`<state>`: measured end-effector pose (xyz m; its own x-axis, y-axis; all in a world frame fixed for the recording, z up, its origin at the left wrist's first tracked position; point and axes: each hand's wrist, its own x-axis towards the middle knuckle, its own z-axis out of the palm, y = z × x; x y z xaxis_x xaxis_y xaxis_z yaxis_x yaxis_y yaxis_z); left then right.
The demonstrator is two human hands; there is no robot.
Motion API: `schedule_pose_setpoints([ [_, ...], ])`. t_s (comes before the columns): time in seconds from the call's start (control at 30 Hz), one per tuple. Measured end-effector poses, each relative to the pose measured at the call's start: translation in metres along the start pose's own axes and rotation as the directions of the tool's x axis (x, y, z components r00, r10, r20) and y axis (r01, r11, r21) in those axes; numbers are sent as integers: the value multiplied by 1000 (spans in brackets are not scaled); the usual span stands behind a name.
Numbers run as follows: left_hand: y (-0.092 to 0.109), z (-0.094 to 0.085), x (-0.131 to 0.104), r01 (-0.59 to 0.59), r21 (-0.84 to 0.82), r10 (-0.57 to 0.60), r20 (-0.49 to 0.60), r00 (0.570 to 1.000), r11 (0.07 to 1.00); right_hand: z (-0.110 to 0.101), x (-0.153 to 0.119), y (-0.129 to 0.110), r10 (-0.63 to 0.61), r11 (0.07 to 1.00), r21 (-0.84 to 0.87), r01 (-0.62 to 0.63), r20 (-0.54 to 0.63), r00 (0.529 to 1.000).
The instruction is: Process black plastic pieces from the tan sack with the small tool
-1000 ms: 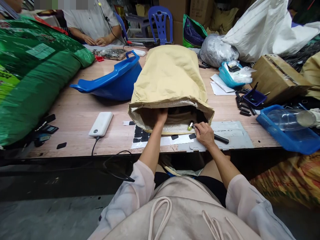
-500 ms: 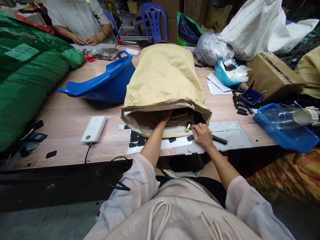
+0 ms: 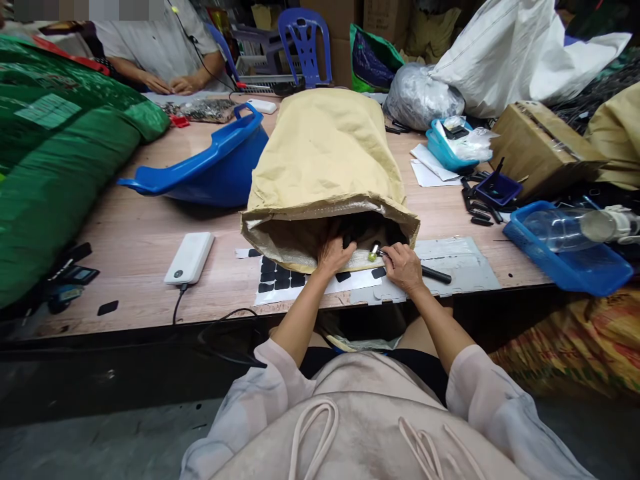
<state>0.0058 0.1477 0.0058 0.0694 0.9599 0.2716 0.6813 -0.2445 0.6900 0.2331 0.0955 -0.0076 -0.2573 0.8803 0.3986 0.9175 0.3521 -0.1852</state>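
A yellowish woven sack [image 3: 327, 147] lies on the table with its mouth towards me. My left hand [image 3: 335, 256] is just inside that mouth, its thumb and fingers closed around a small black piece [image 3: 349, 239] that is mostly in shadow. At the sack's right lip, my right hand [image 3: 404, 268] is closed on a small hammer [image 3: 437, 275]. The hammer's black handle sticks out to the right, and its metal and yellow-green head points left. Under the sack's edge lies a white sheet with black stickers [image 3: 274, 275], partly covered.
A blue basin [image 3: 210, 167] leans against the sack's left side. Left of my hands lies a white power bank [image 3: 189, 259] with a cable. Green bags [image 3: 65, 180] bulk at far left. A blue tray [image 3: 565, 260] holds a clear bottle at right. Across the table sits a person [image 3: 165, 47].
My left hand has drawn back from deep inside the sack to its mouth, with a black piece now showing at its fingers. My right hand keeps the hammer in nearly the same place.
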Motion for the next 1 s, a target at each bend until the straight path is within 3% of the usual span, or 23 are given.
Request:
schedule_pose_setpoints([
  [0.07, -2, -5, -5, -17, 2, 17, -18, 1000, 1000, 0, 0, 0, 4, 1000, 3, -4, 6, 1000],
  [0.23, 4, -27, -23, -132, -34, 123, -188, 974, 991, 0, 0, 0, 12, 1000, 9, -12, 29, 1000],
  [0.3, 10, -30, -36, -188, -73, 176, -140, 974, 979, 0, 1, 0, 14, 1000, 11, -14, 30, 999],
  [0.4, 15, -23, -59, -233, -32, 234, 35, 971, 972, -1, 1, 0, 12, 1000, 13, -13, 30, 999],
  [0.53, 15, -5, -84, -219, 114, 193, 200, 961, 969, -2, 1, -1, 15, 1000, 14, -16, 35, 999],
  [0.67, 10, 2, -92, -181, 133, 161, 148, 976, 975, -1, 2, 0, 16, 1000, 13, -16, 24, 1000],
  [0.87, -2, -3, -94, -215, -27, 216, 105, 971, 976, 2, 1, 2, 17, 999, 33, -17, 9, 1000],
  [1.0, -6, -2, -92, -177, -108, 186, 85, 979, 978, 1, -1, 2, 28, 999, 36, -28, -13, 1000],
])
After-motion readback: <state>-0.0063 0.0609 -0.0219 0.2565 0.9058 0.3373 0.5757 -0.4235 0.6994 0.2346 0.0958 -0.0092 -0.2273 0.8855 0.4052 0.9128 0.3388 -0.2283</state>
